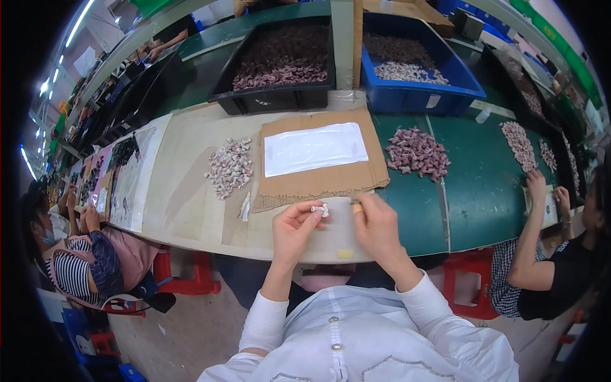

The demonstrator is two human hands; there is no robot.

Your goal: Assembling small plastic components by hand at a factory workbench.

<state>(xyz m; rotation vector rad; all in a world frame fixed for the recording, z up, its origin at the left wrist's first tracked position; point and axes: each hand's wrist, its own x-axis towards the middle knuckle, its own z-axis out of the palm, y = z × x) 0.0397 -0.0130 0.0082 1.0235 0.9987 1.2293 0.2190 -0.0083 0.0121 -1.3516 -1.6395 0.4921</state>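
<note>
Between the thumb and fingers of my left hand (294, 230) is a small white knobbly piece (323, 209), held above the table's near edge. My right hand (378, 230) is beside it, thumb and fingers pinched together. Whatever it may hold is too small or hidden to make out. A tan band wraps one of its fingers. Just beyond the hands lies a cardboard sheet (324, 185) with a white plastic-covered sheet (316, 150) on it. Left of the cardboard is a pile of whitish pieces (229, 169); right of it, a pile of mauve pieces (417, 153).
A black bin (270, 100) and a blue bin (423, 99), both holding many small pieces, stand at the back beside a post (344, 51). A yellow slip (345, 253) lies by the near edge. Co-workers sit at left (105, 261) and right (547, 274).
</note>
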